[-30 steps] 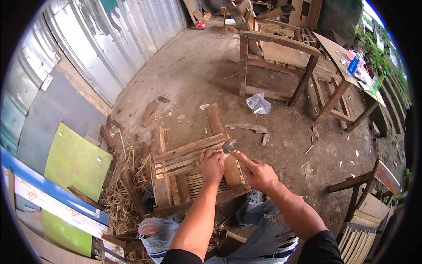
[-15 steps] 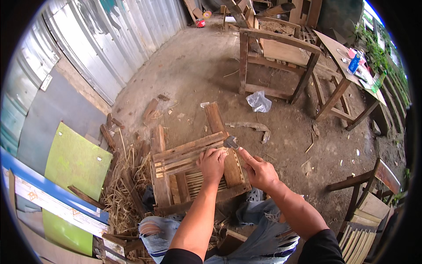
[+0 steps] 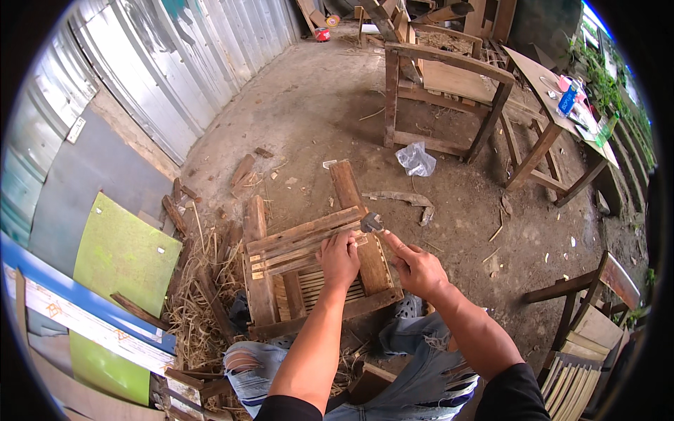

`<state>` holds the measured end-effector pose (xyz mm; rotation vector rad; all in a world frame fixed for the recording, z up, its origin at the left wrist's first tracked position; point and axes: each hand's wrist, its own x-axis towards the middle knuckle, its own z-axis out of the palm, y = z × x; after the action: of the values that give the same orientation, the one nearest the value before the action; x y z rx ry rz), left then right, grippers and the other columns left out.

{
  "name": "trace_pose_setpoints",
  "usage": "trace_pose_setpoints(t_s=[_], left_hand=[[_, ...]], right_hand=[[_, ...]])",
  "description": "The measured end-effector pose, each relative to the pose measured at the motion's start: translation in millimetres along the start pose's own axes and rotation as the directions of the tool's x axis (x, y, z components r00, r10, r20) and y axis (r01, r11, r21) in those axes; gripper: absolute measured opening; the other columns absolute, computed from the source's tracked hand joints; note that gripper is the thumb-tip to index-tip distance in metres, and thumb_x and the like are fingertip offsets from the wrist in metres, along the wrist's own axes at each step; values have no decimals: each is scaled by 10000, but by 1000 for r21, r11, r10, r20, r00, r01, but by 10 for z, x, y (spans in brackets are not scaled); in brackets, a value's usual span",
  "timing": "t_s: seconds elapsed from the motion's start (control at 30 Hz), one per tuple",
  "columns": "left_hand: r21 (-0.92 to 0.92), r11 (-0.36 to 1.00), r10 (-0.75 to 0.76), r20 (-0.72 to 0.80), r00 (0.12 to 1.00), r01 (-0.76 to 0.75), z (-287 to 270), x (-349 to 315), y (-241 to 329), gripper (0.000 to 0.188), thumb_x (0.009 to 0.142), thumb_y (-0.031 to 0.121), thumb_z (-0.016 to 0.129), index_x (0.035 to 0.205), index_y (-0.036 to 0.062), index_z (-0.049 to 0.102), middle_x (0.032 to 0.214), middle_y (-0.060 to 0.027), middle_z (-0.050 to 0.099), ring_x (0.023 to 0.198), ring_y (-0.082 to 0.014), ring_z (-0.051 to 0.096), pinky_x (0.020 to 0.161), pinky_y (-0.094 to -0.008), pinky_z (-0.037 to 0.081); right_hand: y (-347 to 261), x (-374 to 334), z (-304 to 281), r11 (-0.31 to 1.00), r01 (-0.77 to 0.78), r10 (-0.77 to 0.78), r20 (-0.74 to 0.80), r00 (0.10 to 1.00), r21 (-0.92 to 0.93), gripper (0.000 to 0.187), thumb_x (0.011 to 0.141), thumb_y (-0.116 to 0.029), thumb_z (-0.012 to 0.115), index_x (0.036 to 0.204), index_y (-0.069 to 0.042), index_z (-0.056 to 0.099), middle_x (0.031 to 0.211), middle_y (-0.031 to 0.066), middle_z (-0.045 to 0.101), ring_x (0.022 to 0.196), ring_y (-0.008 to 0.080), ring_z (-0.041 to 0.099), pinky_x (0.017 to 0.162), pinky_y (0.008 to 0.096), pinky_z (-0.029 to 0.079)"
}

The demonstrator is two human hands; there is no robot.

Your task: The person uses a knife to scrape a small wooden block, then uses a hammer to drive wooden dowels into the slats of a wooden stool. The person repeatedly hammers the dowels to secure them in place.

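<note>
In front of my knees lies a small wooden chair frame (image 3: 379, 270) with thin slats across it. My left hand (image 3: 338, 259) presses on a wooden slat (image 3: 302, 245) near its right end, its fingers bent and closed over the wood. Whether a nail is pinched there is too small to tell. My right hand (image 3: 423, 274) is closed round the handle of a hammer, forefinger stretched along it. The dark hammer head (image 3: 371, 222) is over the right side of the frame, just right of my left fingertips; contact with the wood cannot be made out.
Wood shavings and scraps (image 3: 193, 309) are heaped at the left, beside a green panel (image 3: 126, 256). A clear plastic bag (image 3: 415, 160) lies beyond the frame, near a larger wooden chair frame (image 3: 449, 59). A table (image 3: 533, 77) with items stands far right; a slatted chair (image 3: 583, 337) stands near right.
The hammer head has moved very slightly right. Both hands keep nearly the same place and grip, and the view has shifted a little.
</note>
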<state>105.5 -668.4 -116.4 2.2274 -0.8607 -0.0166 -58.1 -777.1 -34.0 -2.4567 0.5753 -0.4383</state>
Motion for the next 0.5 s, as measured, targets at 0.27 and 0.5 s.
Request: trace_pose_setpoints(t_s=[0.27, 0.5], left_hand=[[-30, 999, 17, -25, 1000, -18, -29, 24, 22, 221, 855, 124, 684, 1062, 180, 633, 1053, 26, 681, 1062, -267, 570, 909, -506, 362], [-27, 999, -25, 0, 1000, 25, -29, -65, -1, 201, 850, 111, 686, 1032, 179, 637, 975, 26, 694, 1033, -271, 586, 888, -499, 387]], right_hand=[[52, 12, 27, 998, -29, 34, 93, 995, -56, 584, 957, -186, 537, 1480, -390, 376, 949, 157, 665, 770, 398, 671, 686, 496, 550], [82, -93, 52, 998, -38, 47, 177, 983, -58, 605, 945, -206, 551, 1483, -406, 359, 968, 144, 664, 802, 398, 672, 718, 501, 551]])
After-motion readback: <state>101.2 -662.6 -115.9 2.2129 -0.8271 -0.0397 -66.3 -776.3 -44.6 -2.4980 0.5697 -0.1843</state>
